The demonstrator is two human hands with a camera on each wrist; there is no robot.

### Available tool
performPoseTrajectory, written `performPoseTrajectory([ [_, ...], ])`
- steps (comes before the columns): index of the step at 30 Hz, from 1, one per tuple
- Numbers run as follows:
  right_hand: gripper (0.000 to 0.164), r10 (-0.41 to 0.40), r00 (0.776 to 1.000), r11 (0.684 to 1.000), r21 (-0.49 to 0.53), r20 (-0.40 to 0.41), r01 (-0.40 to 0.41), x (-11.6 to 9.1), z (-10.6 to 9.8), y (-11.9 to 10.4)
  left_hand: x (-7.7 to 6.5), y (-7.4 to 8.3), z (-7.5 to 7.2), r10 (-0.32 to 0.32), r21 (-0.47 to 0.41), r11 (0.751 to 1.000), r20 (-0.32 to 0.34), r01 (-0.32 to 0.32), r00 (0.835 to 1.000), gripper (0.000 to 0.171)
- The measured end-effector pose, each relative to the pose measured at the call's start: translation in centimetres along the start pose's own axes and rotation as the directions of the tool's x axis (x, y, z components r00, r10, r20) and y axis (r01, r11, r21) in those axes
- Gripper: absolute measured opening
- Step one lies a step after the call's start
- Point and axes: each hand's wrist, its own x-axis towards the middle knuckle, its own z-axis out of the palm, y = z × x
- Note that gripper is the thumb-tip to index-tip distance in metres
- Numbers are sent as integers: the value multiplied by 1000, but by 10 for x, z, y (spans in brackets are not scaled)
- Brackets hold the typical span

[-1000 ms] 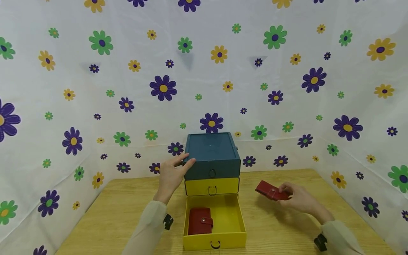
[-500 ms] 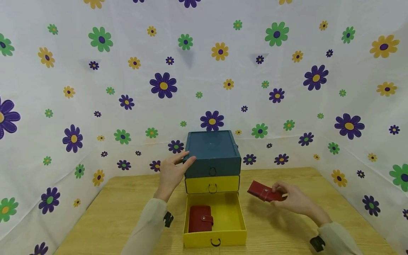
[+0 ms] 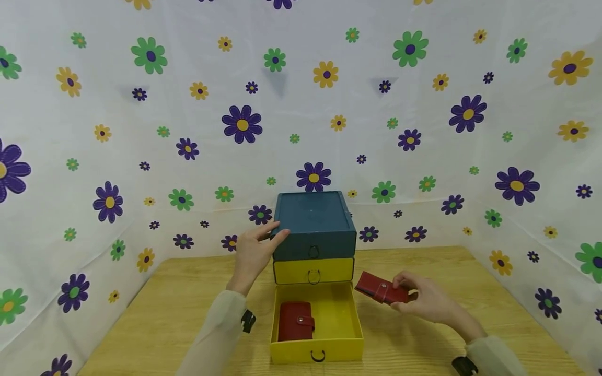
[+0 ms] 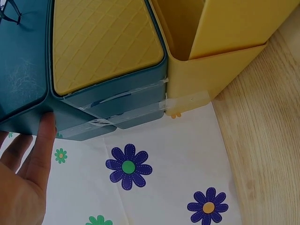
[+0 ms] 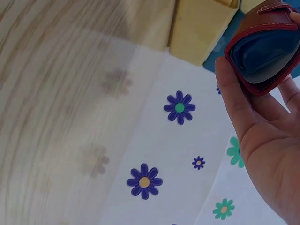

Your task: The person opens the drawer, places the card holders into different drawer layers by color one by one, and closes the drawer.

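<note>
My right hand (image 3: 425, 300) pinches a red snap-strap wallet (image 3: 373, 287) by its right end, above the table just right of the open yellow drawer (image 3: 316, 351). In the right wrist view, blue and clear inner sleeves show at the end of this wallet (image 5: 262, 58). A second red wallet (image 3: 295, 321), its strap snapped, lies in the left part of that drawer. My left hand (image 3: 251, 256) touches the upper left edge of the blue drawer unit (image 3: 312, 214). Seen from the left wrist, its thumb lies along the unit's side (image 4: 35, 119).
Between the blue top drawer and the pulled-out bottom drawer, a yellow middle drawer (image 3: 312, 271) is pushed in. The unit stands on a wooden table (image 3: 188, 313). A white flowered cloth (image 3: 188, 115) hangs behind and at both sides.
My right hand has moved left with the wallet, bringing it close to the drawer's right side. The left hand keeps its place on the unit. The head view has tilted slightly downward.
</note>
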Motion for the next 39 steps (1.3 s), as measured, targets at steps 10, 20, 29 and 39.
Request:
performPoseTrajectory([
  [10,32,-84,996,996,-8,-22,84,-3,11,-22,1,0,0,-21,0,1000,-1,21,1000,53],
  [20,30,-89,995,996,-17,-42,88,-8,29,-44,1,1,1,-13,2,1000,-2,13,1000,52],
  [29,27,-157,984,987,-44,-81,154,-2,53,-61,-4,2,1,-43,-9,999,3,43,999,54],
  [39,29,-60,992,993,-109,-111,48,10,74,-80,-1,2,1,-6,-1,1000,-22,6,1000,53],
])
